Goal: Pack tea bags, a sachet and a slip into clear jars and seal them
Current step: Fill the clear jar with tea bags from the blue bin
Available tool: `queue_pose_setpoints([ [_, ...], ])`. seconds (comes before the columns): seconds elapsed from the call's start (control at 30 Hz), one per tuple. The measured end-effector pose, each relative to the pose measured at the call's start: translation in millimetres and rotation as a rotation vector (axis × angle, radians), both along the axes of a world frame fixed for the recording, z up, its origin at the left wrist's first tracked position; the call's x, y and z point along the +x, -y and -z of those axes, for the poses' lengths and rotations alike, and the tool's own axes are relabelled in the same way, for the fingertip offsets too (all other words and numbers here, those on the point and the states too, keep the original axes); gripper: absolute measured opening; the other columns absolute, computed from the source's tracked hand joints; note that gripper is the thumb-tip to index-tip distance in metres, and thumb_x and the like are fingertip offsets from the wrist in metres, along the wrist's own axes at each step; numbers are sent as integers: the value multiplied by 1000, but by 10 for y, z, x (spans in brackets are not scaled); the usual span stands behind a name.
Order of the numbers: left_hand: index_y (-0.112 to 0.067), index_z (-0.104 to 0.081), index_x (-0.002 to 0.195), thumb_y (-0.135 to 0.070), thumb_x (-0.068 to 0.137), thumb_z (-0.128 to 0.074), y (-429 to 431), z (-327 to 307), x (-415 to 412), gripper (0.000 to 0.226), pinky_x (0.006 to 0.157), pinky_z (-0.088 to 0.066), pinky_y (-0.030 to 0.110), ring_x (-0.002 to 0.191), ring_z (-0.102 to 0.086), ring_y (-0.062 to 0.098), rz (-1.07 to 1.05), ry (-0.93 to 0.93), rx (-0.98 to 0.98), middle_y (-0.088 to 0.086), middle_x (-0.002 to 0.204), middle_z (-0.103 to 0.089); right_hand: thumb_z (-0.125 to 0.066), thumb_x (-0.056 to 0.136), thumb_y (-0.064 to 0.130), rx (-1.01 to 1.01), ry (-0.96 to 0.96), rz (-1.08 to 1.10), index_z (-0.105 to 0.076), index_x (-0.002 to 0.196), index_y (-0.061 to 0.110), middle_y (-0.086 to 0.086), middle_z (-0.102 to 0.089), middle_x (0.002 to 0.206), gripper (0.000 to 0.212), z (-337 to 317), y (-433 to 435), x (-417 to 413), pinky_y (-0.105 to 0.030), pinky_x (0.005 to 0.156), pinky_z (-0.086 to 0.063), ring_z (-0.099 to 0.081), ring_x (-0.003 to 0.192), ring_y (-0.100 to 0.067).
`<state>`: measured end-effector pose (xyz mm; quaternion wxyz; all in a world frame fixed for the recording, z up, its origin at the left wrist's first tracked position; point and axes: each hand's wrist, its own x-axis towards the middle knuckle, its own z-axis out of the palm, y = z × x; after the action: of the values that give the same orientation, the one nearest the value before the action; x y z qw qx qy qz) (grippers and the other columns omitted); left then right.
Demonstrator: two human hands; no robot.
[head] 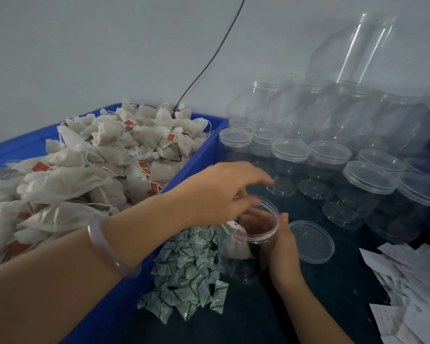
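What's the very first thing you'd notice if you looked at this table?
A huge heap of white tea bags with red tags fills the blue bin on the left. Rows of empty clear jars crowd the back right. In the middle, the right hand grips an open jar while the left hand hovers over its mouth.

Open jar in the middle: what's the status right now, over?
Left hand open over the jar mouth. Right hand grips the jar's side. Tea bag inside; lid off, lying beside it. Nothing else in the way.
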<state>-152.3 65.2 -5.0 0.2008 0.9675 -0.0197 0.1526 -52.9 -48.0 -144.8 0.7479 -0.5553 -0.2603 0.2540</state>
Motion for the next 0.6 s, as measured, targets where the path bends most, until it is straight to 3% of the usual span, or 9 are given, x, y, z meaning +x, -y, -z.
queue_pose_setpoints([
  [0.07, -18, -64, 117, -14, 94, -57, -166, -76, -9, 24, 74, -44, 10, 80, -61, 2, -140, 203, -69, -15, 96, -62, -40, 76, 75, 1, -22, -5, -77, 94, 27, -9, -75, 99, 63, 3, -5, 1, -24, 74, -55, -71, 94, -19],
  [0.13, -13, -67, 106, -9, 94, -52, -453, -105, -29, 20, 76, -45, 18, 84, -63, 11, -385, 282, -33, -10, 91, -65, -40, 74, 75, 6, -22, -7, -78, 92, 28, -8, -75, 97, 63, 3, -6, 1, -22, 72, -55, -71, 92, -18],
  [0.17, -11, -67, 103, -9, 94, -50, -632, -81, -59, 19, 80, -46, 24, 88, -63, 18, -522, 201, 33, -3, 96, -67, -41, 71, 77, 11, -25, -5, -78, 91, 28, -8, -75, 97, 65, 0, -5, -2, -22, 72, -55, -71, 92, -17],
  [0.23, -6, -65, 108, -13, 93, -49, -936, 53, -156, 23, 84, -48, 33, 96, -61, 27, -724, -169, 170, 10, 109, -66, -42, 70, 80, 8, -20, 12, -78, 92, 27, -10, -75, 98, 67, 7, -5, -4, -26, 79, -52, -71, 94, -18],
  [0.3, -6, -62, 115, -17, 93, -53, -1094, 200, -238, 27, 85, -47, 32, 105, -60, 28, -781, -551, 274, 14, 118, -63, -39, 77, 75, 13, -21, 28, -78, 92, 26, -11, -74, 99, 64, 15, -4, -4, -31, 82, -49, -71, 94, -19],
  [0.33, -8, -61, 116, -19, 91, -55, -1134, 252, -255, 27, 83, -46, 30, 105, -60, 27, -783, -657, 307, 13, 120, -62, -36, 78, 72, 14, -20, 25, -78, 91, 27, -10, -74, 99, 63, 15, -3, -7, -29, 80, -50, -71, 94, -18],
  [0.43, -14, -62, 117, -20, 87, -61, -1206, 305, -209, 31, 90, -50, 33, 105, -60, 25, -822, -689, 348, 5, 116, -62, -33, 79, 66, 22, -23, 7, -78, 90, 27, -10, -75, 97, 61, 8, 6, -7, -21, 72, -54, -71, 91, -17],
  [0.5, -15, -65, 109, -21, 85, -64, -1197, 279, -189, 24, 89, -52, 39, 98, -61, 24, -854, -650, 366, 1, 103, -59, -33, 81, 64, 35, -28, 7, -78, 89, 25, -10, -75, 95, 60, 0, 12, -4, -19, 69, -55, -72, 89, -17],
  [0.6, -17, -71, 95, -26, 87, -66, -1229, 223, -223, 13, 86, -52, 37, 90, -62, 22, -834, -526, 275, 3, 95, -65, -33, 82, 63, 33, -20, 8, -78, 89, 25, -10, -75, 94, 60, 8, 10, -1, -19, 70, -55, -72, 89, -17],
])
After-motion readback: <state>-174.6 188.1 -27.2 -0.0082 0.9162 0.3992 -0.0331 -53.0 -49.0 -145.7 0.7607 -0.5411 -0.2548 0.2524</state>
